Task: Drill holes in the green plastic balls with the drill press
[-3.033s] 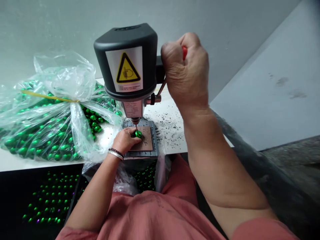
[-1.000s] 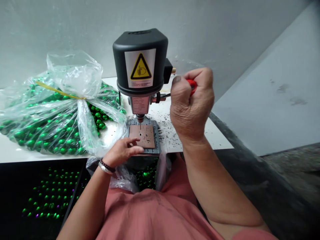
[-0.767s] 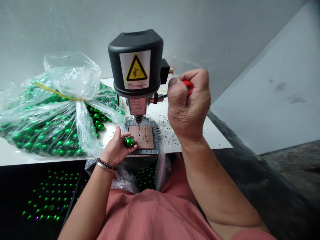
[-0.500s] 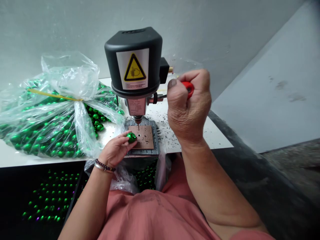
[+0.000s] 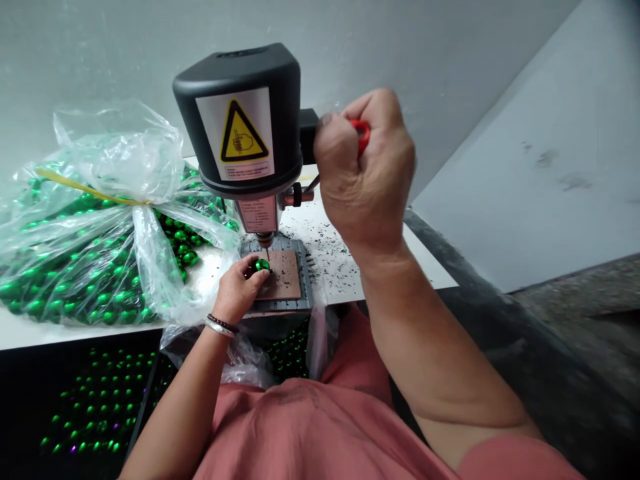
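A black bench drill press (image 5: 240, 120) with a yellow warning sign stands in front of me. My left hand (image 5: 240, 287) pinches a shiny green ball (image 5: 262, 265) between thumb and fingers, over the brown board (image 5: 287, 277) on the drill's grey base (image 5: 304, 267). The thin drill bit (image 5: 268, 255) points down right at the ball; whether it touches cannot be made out. Raised at the drill's right side, my right hand (image 5: 367, 173) is wrapped round the red knob (image 5: 362, 137) of the feed lever.
On the white table (image 5: 425, 267), a large clear plastic bag (image 5: 100, 253) of green balls lies at the left. Dark shavings (image 5: 335, 250) are scattered right of the drill. Below the table edge, a dark tray (image 5: 30, 380) shows rows of green balls. A wall rises behind.
My left hand has brought the green ball from the board's left side to beneath the bit. My right hand and the red knob sit higher in view. The camera has shifted slightly.
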